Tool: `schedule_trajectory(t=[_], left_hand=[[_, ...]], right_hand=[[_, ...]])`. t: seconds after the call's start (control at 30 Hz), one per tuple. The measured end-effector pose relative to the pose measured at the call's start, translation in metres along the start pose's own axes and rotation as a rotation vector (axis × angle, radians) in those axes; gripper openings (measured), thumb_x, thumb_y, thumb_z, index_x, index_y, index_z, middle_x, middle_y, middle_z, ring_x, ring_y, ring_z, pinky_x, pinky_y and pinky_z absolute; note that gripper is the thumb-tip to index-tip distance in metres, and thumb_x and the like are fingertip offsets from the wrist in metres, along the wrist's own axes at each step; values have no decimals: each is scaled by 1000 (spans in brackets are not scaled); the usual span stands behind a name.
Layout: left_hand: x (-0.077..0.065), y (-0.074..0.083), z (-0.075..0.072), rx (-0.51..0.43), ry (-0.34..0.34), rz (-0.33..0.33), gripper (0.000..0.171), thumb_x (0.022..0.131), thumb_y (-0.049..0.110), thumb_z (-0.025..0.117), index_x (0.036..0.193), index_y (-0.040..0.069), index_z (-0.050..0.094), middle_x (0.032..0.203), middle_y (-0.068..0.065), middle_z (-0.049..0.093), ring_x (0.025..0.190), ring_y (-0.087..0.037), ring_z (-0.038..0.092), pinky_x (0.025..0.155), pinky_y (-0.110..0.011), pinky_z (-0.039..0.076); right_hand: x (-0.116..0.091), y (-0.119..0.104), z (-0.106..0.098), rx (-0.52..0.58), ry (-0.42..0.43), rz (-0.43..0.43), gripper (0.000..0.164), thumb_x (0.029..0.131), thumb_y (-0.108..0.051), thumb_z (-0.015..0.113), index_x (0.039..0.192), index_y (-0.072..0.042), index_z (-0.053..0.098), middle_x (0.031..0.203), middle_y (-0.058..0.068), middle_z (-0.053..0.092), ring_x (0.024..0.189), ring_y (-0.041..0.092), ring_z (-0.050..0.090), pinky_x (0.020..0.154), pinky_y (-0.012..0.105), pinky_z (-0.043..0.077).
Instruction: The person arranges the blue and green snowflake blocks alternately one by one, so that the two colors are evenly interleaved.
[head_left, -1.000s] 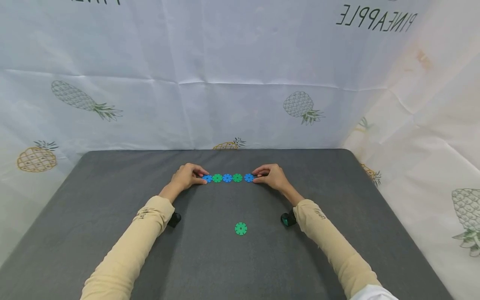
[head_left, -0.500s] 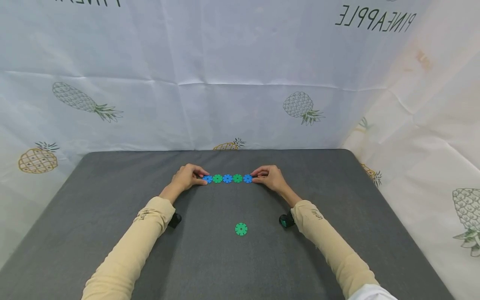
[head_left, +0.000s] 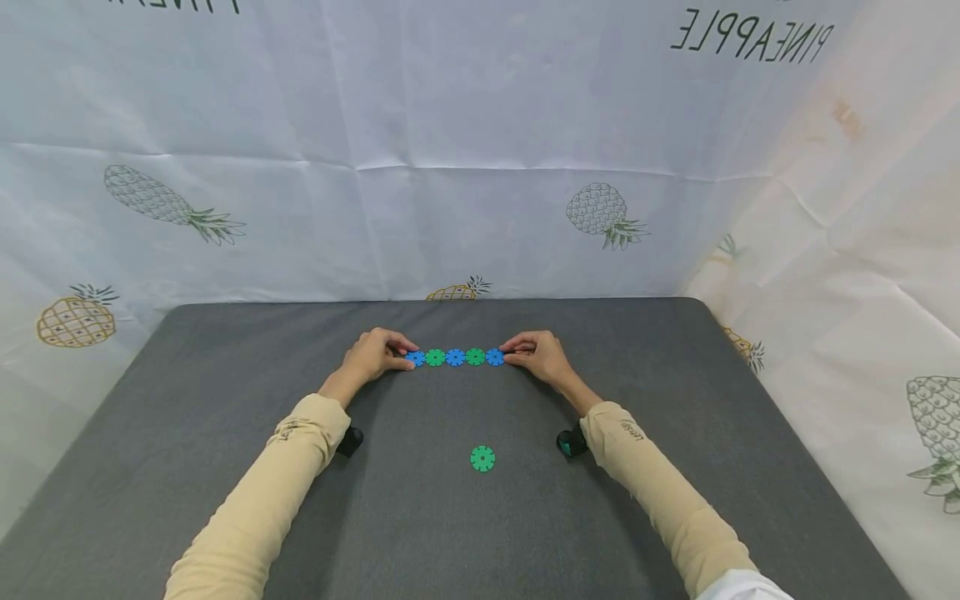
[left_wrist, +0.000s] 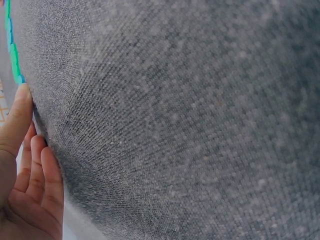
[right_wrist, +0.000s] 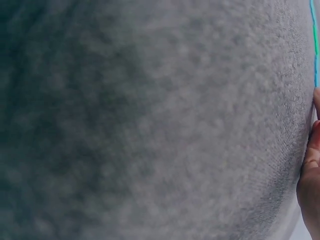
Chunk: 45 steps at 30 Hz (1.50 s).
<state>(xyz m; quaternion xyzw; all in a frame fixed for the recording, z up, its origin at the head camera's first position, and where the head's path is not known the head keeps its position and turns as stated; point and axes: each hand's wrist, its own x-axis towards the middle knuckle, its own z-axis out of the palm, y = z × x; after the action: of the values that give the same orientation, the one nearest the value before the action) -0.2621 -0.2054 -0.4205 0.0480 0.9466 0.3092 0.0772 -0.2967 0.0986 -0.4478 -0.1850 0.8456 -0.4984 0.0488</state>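
Blue and green notched plastic discs, the interlocking kind, lie edge to edge in a straight row across the far part of the table. My left hand [head_left: 370, 353] pinches the blue disc [head_left: 416, 357] at the row's left end between thumb and fingers. At the opposite end, my right hand [head_left: 543, 356] pinches another blue disc [head_left: 495, 357], which touches the green disc [head_left: 476, 357] beside it. A blue disc [head_left: 455, 357] sits mid-row, with a green disc [head_left: 435, 357] to its left. The left wrist view shows the row's edge [left_wrist: 15, 62] at my thumb tip.
A single loose green disc [head_left: 483, 458] lies nearer to me, between the forearms. Grey cloth covers the table [head_left: 420, 533]. Behind it hangs a white curtain [head_left: 480, 100] printed with pineapples. Each wrist carries a small black camera [head_left: 572, 442].
My right hand has moved slightly left with its blue disc, closing the small gap to the neighbouring green disc. The left hand and the loose green disc have stayed in place.
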Motion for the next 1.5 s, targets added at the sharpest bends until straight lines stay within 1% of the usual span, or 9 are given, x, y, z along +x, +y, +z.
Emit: schedule_trajectory(t=[0.13,0.23,0.4,0.6,0.83,1.07,1.2,1.3,1.5], left_hand=[[0,1,0,2,3,4,30,82,21,78,110,10,74,95,-4,65,73,-16,54,60,-29,38],[-1,2,-1,1,5,1,30,82,20,78,110,10,74,95,-4,65,73,-16,54,60,-30,38],[-1,1,0,1,-3,3,31,82,21,77,111,10,73,96,-4,65,72,-16,53,61,-30,38],[-2,1,-1,-2,2,10,30,83,20,77,111,9,73,96,-5,66,73,-17,54,60,-30,38],[-1,1,0,0,0,-3,30,83,20,77,111,10,73,97,-4,65,74,-16,54,62,-30,38],[-2,1,-1,1,5,10,29,83,20,77,110,9,73,95,-5,66,74,-17,54,61,-31,39],[-2,2,-2,5,6,11,30,83,20,77,111,10,73,96,-5,66,74,-17,55,61,-31,39],[-2,1,-2,-5,2,10,29,83,20,77,110,11,74,96,-4,66,75,-17,55,62,-31,40],[-3,0,-3,-26,3,48,27,81,25,79,105,14,76,89,-1,64,71,-17,54,61,-32,39]], right_hand=[[-1,1,-2,49,-12,19,17,83,-1,73,100,2,74,99,15,71,89,24,66,74,24,52],[-1,3,-6,106,-30,16,20,84,0,71,103,5,71,102,18,70,90,27,65,72,23,51],[-5,5,-13,222,-49,-3,24,85,4,69,108,10,67,108,24,67,99,32,65,77,27,53],[-11,9,-18,311,-63,-5,27,86,4,67,112,11,65,114,27,64,106,32,63,81,26,53],[-23,8,-19,349,-106,34,30,87,1,67,116,9,64,117,25,63,106,26,64,82,27,53],[-41,-2,-20,386,-189,75,34,89,-2,67,120,9,61,121,26,61,104,18,65,84,32,52],[-48,-8,-22,398,-210,93,34,88,-3,67,120,8,61,122,25,61,108,24,63,86,34,52],[-54,-10,-22,397,-232,84,35,89,-4,67,121,7,61,122,26,60,113,31,60,87,32,51],[-67,-12,-18,412,-272,60,35,89,-5,67,121,8,61,121,26,61,112,32,60,86,29,52]])
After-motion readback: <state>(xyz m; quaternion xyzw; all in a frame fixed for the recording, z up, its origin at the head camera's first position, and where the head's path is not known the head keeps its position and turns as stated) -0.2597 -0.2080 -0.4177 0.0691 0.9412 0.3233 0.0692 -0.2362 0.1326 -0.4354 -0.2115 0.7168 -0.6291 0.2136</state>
